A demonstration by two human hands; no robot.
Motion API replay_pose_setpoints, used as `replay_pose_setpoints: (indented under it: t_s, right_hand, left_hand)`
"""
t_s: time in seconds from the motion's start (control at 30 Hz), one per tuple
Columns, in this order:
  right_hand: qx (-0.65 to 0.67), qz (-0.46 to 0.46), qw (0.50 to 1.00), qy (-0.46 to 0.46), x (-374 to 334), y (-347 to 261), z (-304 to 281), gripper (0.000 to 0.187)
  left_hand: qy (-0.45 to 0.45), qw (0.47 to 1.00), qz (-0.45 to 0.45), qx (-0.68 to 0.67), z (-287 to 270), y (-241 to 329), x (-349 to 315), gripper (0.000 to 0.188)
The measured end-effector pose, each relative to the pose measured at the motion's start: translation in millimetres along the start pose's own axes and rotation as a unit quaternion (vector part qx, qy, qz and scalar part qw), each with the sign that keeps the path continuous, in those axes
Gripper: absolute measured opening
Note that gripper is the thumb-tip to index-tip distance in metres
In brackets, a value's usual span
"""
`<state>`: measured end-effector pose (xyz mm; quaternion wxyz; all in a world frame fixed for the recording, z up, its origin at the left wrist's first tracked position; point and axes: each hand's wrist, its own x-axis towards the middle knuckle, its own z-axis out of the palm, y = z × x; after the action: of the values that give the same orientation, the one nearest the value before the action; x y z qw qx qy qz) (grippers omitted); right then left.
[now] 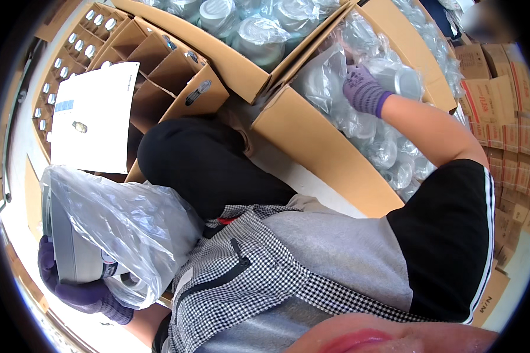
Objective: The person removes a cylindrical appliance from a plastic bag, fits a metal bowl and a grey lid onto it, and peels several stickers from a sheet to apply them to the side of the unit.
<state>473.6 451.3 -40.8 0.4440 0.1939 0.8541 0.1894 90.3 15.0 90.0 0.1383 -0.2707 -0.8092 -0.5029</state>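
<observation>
My left hand (79,291), in a purple glove, is closed around a grey-and-white round container (82,253) with a dark label patch, at the lower left. A loose clear plastic bag (129,229) hangs over that container toward my lap. Its far side is hidden by the bag. My right hand (362,88), also gloved, reaches into an open cardboard box (330,159) at the upper right. Its fingers are curled into the clear wrap of the bagged clear containers (394,76); exactly what they grip is hidden.
A divided carton (176,76) with several white-capped bottles (76,44) stands at the upper left, a white printed sheet (94,117) lying over it. Another box of bagged containers (259,41) is at the top. Stacked brown cartons (500,123) line the right. My bent knee (176,159) sits between the boxes.
</observation>
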Motion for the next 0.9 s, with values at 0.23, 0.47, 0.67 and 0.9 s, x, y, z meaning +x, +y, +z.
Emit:
replay_pose_setpoints:
  t_s: [0.23,0.47,0.67,0.9]
  right_hand:
    - [0.141,0.099,0.982,-0.078,53.3,23.3,11.2,0.029]
    - [0.313,0.047,0.935,-0.16,173.7,43.8,110.9,0.033]
    - [0.408,0.152,0.899,0.053,203.0,50.2,113.4,0.031]
    - [0.31,0.151,0.937,0.062,148.4,41.1,112.2,0.029]
  left_hand:
    - [-0.011,1.0,-0.013,-0.003,-0.3,1.1,0.5,0.082]
    - [-0.013,1.0,0.017,0.001,8.7,11.4,-5.2,0.086]
    - [-0.016,0.998,0.027,0.052,0.7,-1.4,-0.6,0.088]
    - [-0.078,0.997,-0.007,-0.005,-12.8,-29.5,12.0,0.089]
